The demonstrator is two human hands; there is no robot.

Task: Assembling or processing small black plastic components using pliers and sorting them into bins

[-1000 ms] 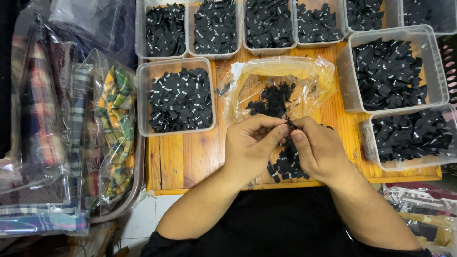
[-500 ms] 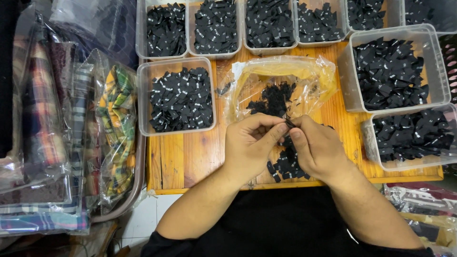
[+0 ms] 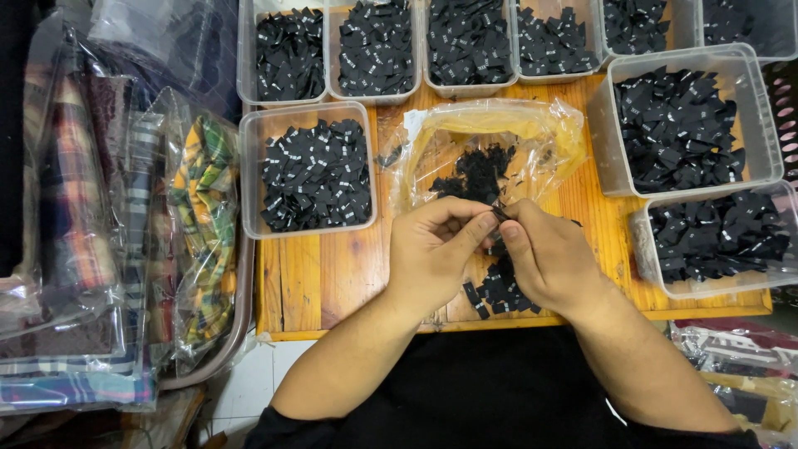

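Bagged plaid cloth (image 3: 91, 249) lies stacked far left, beside a clear tub (image 3: 309, 170) of black labels on the wooden surface (image 3: 324, 278). The left hand (image 3: 436, 249) and right hand (image 3: 553, 258) meet at their fingertips, together pinching one small black label (image 3: 499, 213), near an open plastic bag (image 3: 486, 150). More tubs (image 3: 690, 133) stand at right.

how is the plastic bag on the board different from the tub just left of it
The bag is soft, crinkled and yellowish, lying open; the tub is rigid, clear and square, standing upright. The bag holds a small loose clump of black labels; the tub is nearly full. Both rest on the wooden board and hold the same kind of labels.
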